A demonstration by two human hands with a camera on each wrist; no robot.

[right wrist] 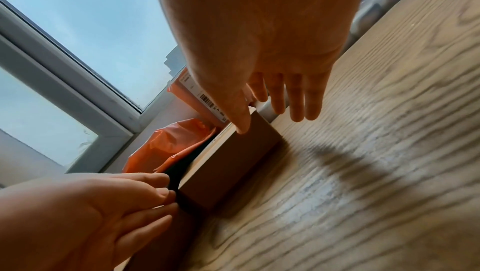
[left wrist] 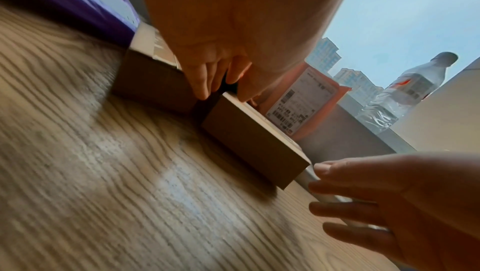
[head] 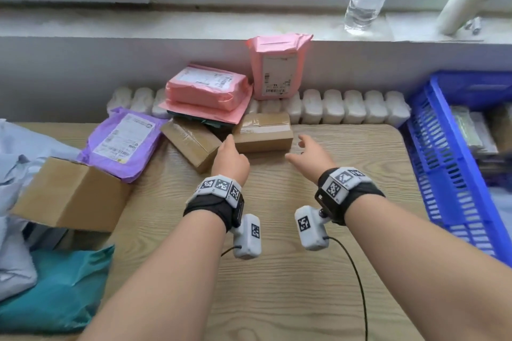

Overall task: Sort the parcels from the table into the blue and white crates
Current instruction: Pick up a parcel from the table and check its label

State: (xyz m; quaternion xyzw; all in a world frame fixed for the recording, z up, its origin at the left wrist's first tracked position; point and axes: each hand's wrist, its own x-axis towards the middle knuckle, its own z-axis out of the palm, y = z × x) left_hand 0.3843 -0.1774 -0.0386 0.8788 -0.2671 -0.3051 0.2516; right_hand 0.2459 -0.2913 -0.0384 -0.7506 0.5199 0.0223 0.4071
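Far left, a large brown cardboard carton (head: 69, 194) overhangs the edge of the wood-grain table (head: 277, 285); a nudge could tip it off. Beside it lies a purple plastic mailer with a white label (head: 124, 141).

Next, a small brown cardboard box set at an angle (head: 191, 144) partly props up two stacked pink plastic mailers (head: 206, 91). Risk: that stack also rests over the back of the target, so pulling the target out may make the pink mailers slide or drop.

Centre: the left hand (head: 230, 159), fingers straight and together, is at the left end of the taped brown cardboard box (head: 263, 133), in the gap between the two boxes. Contact looks likely; no grip yet. This box sits on the table, near its far edge.

The right hand (head: 310, 156), fingers spread and relaxed, is just beside the box's right end, holding nothing. A lift with uneven pressure from flat palms could let the box slip.

Far right, the blue slatted plastic crate (head: 443, 169) already holds parcels. No white crate in view.
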